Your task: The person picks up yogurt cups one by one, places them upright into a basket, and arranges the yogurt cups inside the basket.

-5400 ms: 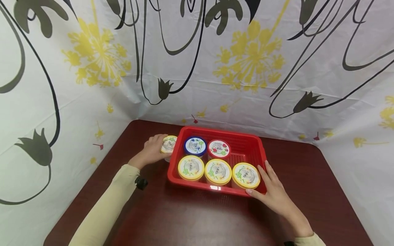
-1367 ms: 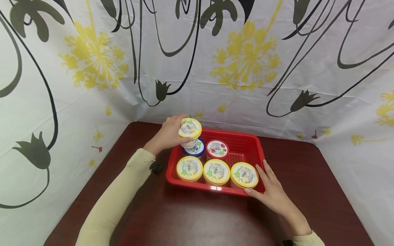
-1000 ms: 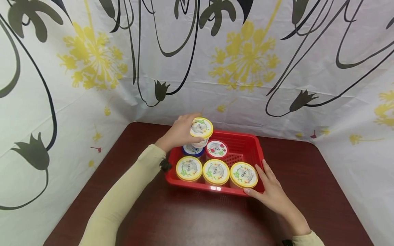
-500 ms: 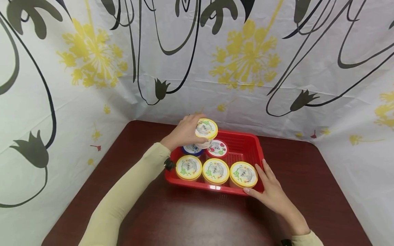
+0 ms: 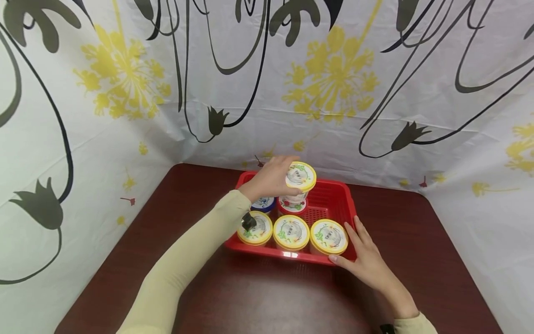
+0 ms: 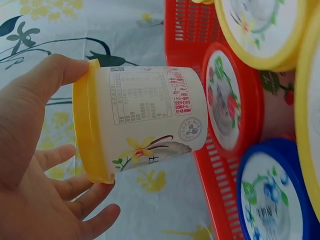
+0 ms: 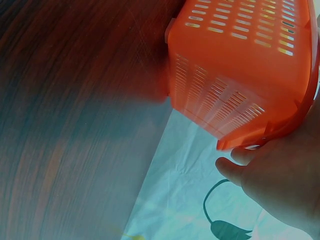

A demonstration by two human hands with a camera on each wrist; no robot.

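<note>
My left hand (image 5: 271, 180) grips a paper tub with a yellow lid (image 5: 301, 175) by its lid. In the left wrist view, the tub's printed side (image 6: 150, 115) shows a vanilla flower. It is held over the red-lidded tub (image 5: 294, 205), which stands in the red plastic basket (image 5: 344, 199). My right hand (image 5: 371, 262) holds the basket's near right corner, thumb on the front rim and fingers along the right side. A blue-lidded tub (image 5: 264, 202) sits beside the red-lidded one, partly hidden by my left hand and wrist.
Three yellow-lidded tubs (image 5: 291, 232) form the basket's front row. The basket stands on a dark reddish wooden table (image 5: 258, 297). A white sheet (image 5: 250, 102) printed with flowers hangs right behind the table's back edge.
My left hand has lifted the yellow-lidded tub from beside the basket and carried it rightward, past the blue-lidded tub to over the red-lidded one. My right hand has stayed at the basket's corner.
</note>
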